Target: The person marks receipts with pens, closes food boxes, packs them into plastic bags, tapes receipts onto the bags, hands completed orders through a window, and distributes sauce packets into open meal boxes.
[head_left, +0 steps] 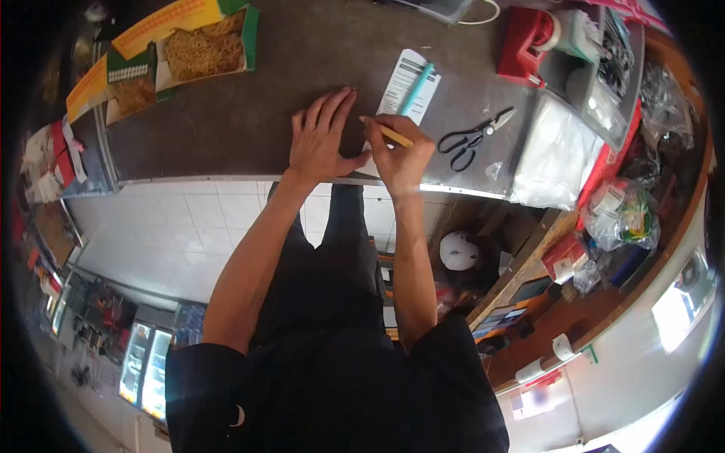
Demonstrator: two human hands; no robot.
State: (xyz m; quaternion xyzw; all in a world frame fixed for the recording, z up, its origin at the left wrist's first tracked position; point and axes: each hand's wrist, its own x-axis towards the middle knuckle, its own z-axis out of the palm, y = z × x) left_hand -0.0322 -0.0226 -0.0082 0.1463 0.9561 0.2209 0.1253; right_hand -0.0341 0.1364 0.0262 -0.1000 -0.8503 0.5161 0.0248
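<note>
My left hand (325, 140) lies flat on the dark counter, fingers spread and pointing away from me. Close beside it, my right hand (402, 151) is closed around a yellow pen (396, 137). White paper shows partly under and between the hands, mostly hidden by them. Just beyond my right hand is a printed slip (399, 79) with a teal pen (417, 89) lying across it. Black-handled scissors (472, 140) rest to the right, their blades partly apart and pointing away to the right.
Open cartons of noodles (202, 54) stand at the back left. On the right are a red tape dispenser (521, 47), a grey bin (627, 90) of small items and a stack of clear plastic bags (555, 155). The counter's metal edge (453, 189) runs in front of me.
</note>
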